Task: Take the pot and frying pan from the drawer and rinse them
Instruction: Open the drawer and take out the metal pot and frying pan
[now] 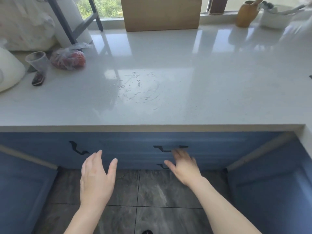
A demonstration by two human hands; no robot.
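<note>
A blue drawer front (135,149) runs under the white countertop (185,98) and is closed. Its black handle (168,148) sits right of centre, with a second small handle (161,166) lower down. My right hand (184,166) is blurred just below the upper handle, fingers spread, holding nothing. My left hand (96,178) hovers open in front of the drawer front, left of centre, near another black handle (78,148). No pot or frying pan is in view.
Blue cabinet doors (22,191) (273,191) stand open on both sides. On the counter are water drops (138,86), a plastic cup (38,62), a bag of red produce (69,60), a cardboard box (161,13) and utensil holders (247,14) at the back right.
</note>
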